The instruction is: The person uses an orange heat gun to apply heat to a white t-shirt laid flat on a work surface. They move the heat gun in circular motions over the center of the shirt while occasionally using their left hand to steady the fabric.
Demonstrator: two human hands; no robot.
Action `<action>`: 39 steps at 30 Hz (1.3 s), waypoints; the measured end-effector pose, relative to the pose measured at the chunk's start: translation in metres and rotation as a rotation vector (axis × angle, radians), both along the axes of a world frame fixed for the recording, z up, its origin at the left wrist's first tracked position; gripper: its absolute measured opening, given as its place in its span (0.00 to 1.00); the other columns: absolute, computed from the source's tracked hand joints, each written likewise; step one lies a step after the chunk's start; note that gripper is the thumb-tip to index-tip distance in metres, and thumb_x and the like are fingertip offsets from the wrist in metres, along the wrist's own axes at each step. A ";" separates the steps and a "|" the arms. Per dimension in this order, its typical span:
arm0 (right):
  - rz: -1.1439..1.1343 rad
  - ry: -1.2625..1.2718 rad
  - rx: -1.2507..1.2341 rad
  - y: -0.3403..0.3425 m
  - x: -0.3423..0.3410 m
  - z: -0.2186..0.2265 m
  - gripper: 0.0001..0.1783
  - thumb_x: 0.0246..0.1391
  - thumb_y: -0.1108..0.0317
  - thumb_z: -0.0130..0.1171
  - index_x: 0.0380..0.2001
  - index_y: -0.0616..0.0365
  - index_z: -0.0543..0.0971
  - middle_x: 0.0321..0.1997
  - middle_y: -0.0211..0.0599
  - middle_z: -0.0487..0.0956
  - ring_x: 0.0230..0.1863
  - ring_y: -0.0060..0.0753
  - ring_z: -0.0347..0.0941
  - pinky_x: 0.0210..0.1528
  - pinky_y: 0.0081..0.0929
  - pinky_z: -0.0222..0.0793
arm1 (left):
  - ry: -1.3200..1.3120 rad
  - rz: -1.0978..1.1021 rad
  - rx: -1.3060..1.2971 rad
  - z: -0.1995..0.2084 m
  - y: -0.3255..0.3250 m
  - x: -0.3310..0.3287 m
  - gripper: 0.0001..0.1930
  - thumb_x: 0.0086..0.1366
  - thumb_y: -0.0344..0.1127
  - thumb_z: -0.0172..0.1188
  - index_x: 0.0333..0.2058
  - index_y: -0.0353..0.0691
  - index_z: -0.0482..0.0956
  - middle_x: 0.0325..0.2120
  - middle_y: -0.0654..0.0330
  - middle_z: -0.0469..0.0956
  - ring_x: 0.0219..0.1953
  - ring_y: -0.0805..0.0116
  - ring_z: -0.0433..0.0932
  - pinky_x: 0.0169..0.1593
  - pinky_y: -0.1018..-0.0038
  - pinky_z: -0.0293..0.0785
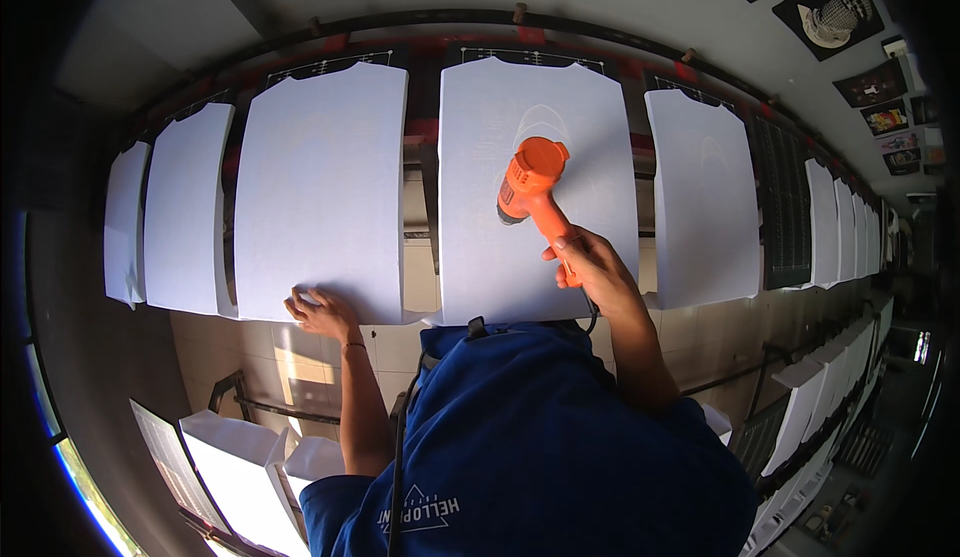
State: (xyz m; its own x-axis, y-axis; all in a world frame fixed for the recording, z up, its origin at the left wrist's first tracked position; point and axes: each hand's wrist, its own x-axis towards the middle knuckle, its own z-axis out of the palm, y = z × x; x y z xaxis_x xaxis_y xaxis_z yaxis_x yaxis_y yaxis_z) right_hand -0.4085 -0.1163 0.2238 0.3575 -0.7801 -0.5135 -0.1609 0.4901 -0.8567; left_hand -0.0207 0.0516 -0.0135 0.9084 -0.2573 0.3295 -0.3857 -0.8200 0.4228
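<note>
An orange heat gun [540, 192] is gripped by its handle in my right hand [592, 265]. Its dark nozzle tilts down to the left, over a white shirt [480, 267] stretched on a flat board. A faint curved print [541, 117] shows on that shirt, partly hidden behind the heat gun. My left hand [322, 311] rests with fingers spread on the lower edge of the neighbouring white shirt [320, 177].
More white shirts [703, 197] lie on boards along a long rack, beside a bare dark board [785, 202]. A second rack with boards [235, 437] stands behind me. The gun's cord [592, 319] runs down near my waist. Tiled floor [300, 357] shows between the racks.
</note>
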 end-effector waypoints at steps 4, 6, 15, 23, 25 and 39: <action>-0.093 0.058 -0.010 0.002 -0.029 0.004 0.22 0.62 0.55 0.52 0.46 0.64 0.71 0.34 0.34 0.76 0.24 0.18 0.68 0.28 0.20 0.67 | 0.002 -0.003 -0.012 0.000 0.002 0.000 0.25 0.70 0.49 0.41 0.57 0.40 0.67 0.61 0.47 0.60 0.67 0.56 0.54 0.58 0.54 0.56; -0.149 0.066 -0.020 0.004 -0.045 0.006 0.22 0.61 0.54 0.52 0.47 0.64 0.71 0.34 0.34 0.75 0.25 0.18 0.69 0.28 0.19 0.69 | 0.005 -0.001 -0.007 -0.001 0.001 0.002 0.24 0.70 0.49 0.42 0.57 0.40 0.67 0.61 0.47 0.61 0.66 0.55 0.54 0.58 0.54 0.56; -0.344 0.143 -0.073 0.007 -0.112 0.005 0.22 0.61 0.55 0.53 0.47 0.65 0.72 0.35 0.35 0.77 0.25 0.19 0.69 0.29 0.21 0.70 | 0.030 0.002 0.075 0.007 -0.002 -0.004 0.25 0.70 0.48 0.41 0.59 0.40 0.64 0.62 0.49 0.58 0.67 0.56 0.52 0.58 0.55 0.57; -0.360 0.135 -0.088 0.010 -0.131 0.007 0.24 0.61 0.54 0.53 0.47 0.66 0.72 0.34 0.35 0.76 0.26 0.19 0.69 0.29 0.21 0.70 | 0.039 0.019 0.108 0.009 -0.004 -0.006 0.26 0.70 0.48 0.41 0.60 0.38 0.62 0.62 0.48 0.58 0.68 0.57 0.50 0.58 0.54 0.60; -0.333 0.127 -0.087 0.011 -0.124 0.005 0.24 0.61 0.55 0.53 0.47 0.67 0.72 0.34 0.35 0.76 0.25 0.19 0.69 0.29 0.21 0.69 | 0.041 0.012 0.079 0.005 -0.003 -0.003 0.26 0.70 0.48 0.41 0.60 0.38 0.61 0.62 0.48 0.59 0.68 0.56 0.50 0.58 0.55 0.61; 0.104 -0.091 0.016 0.002 -0.017 -0.004 0.24 0.61 0.55 0.53 0.48 0.67 0.70 0.36 0.37 0.75 0.24 0.20 0.67 0.27 0.19 0.64 | 0.045 0.057 0.040 0.005 -0.006 -0.004 0.26 0.69 0.49 0.42 0.59 0.40 0.63 0.60 0.49 0.61 0.67 0.56 0.52 0.57 0.56 0.63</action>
State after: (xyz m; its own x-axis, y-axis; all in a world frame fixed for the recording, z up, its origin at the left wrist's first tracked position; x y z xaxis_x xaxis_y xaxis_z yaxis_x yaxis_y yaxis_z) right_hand -0.4255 -0.1141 0.2201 0.4819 -0.7279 -0.4877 -0.1340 0.4889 -0.8620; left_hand -0.0251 0.0451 -0.0084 0.9355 -0.2170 0.2788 -0.3194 -0.8569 0.4047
